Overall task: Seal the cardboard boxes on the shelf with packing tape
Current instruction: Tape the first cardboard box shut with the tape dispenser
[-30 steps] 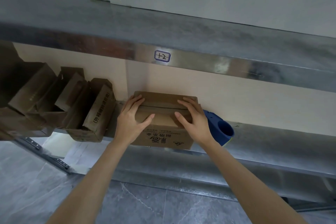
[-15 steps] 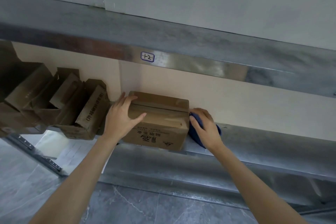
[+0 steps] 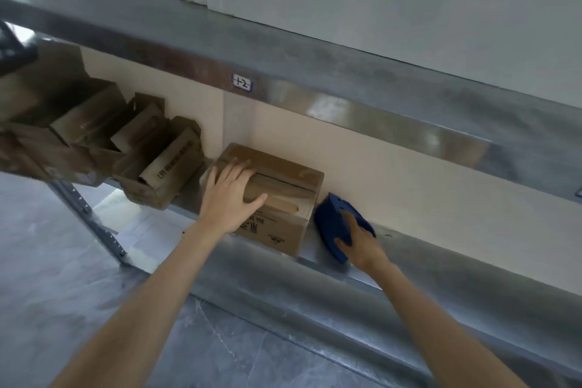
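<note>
1. Left hand (image 3: 231, 195) lies flat on top of the closed cardboard box (image 3: 283, 179). Fingers are straight and spread, thumb out toward the front edge. It presses the flaps down and grips nothing.
2. Right hand (image 3: 359, 241) grips the blue tape dispenser (image 3: 330, 220), fingers and thumb curled round its body. The tape roll itself is hidden.
3. The box sits on the lower metal shelf (image 3: 456, 264), back against the wall, flaps folded shut, with the centre seam running left-right across the top. Can't tell whether the seam already has tape on it.
4. The dispenser is on the shelf just right of the box. Can't tell whether the two are touching or just apart.
5. Step, as I judge it: lifting the dispenser to tape this box's seam.
6. To do it well:
   - Keep the left palm down so the flaps stay level and meet.
   - Start the tape on a side face, below the top edge.
   - Pull along the seam in one straight pass and run it over the far edge before cutting.
7. Shift the left hand off the seam line ahead of the dispenser, or the tape will cross the fingers.
8. Likely risks: the light box slides along the smooth metal, and the shelf above leaves little headroom for the pull.
9. Open boxes (image 3: 157, 167) stand to the left with flaps up, unsealed. A small label (image 3: 242, 82) is on the upper shelf edge.
</note>
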Motion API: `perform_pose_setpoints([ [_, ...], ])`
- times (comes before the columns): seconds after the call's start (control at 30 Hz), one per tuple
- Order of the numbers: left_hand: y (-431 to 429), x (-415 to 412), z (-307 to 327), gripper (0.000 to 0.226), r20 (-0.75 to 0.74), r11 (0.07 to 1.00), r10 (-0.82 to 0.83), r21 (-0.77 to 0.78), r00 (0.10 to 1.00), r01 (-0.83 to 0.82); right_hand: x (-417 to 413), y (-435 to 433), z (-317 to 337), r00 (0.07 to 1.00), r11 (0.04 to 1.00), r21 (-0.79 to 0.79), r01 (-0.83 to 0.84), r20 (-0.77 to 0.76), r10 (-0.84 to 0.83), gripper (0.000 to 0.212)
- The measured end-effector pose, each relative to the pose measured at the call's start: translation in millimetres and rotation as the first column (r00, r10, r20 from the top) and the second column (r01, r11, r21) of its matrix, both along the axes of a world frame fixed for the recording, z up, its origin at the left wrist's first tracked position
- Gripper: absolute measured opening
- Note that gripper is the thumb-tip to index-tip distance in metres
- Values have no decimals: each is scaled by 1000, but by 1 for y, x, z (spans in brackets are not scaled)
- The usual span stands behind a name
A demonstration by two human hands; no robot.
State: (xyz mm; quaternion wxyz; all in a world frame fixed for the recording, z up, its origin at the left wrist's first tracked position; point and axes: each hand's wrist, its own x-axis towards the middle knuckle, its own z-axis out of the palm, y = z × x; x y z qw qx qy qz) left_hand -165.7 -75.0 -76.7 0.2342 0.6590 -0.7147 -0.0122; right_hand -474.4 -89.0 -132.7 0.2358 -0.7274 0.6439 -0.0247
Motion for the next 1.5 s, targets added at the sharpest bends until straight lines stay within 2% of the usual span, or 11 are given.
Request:
perform_pose_setpoints([
  [0.4,36,-53,-7,59,-143,991,125,60,982,-118,-14,-26,-17,985,992,63,-110,137,101,80],
  [0.57,40,-57,-4,57,-219,987,152,85,964,-137,-18,-40,-15,986,984,98,-152,86,143,78],
  [0.63,41,-57,-2,57,-228,986,156,96,961,-137,-17,-45,-13,987,985,106,-139,97,129,80],
  [0.73,41,-56,-2,57,-236,986,155,103,959,-134,-17,-51,-11,972,987,142,-76,231,42,83],
  [0.8,40,-57,-2,57,-238,987,155,85,959,-139,-16,-52,-11,966,981,180,-73,257,24,84],
  [0.9,41,-58,-4,56,-246,987,157,65,957,-145,-14,-50,-12,976,983,177,-38,219,-2,79],
  [1.0,40,-55,-4,58,-227,990,139,69,964,-126,-13,-43,-5,989,996,89,-27,149,14,67],
  [1.3,36,-39,-7,55,-151,998,47,54,987,-39,-16,-19,52,986,988,-51,-148,70,152,68],
  [1.4,35,-38,-5,52,-177,998,24,56,984,-14,-19,-11,71,984,983,-63,-171,40,174,60],
  [1.5,34,-39,-1,45,-194,1000,8,28,981,-3,-20,-2,86,985,972,-164,-170,-32,167,48],
])
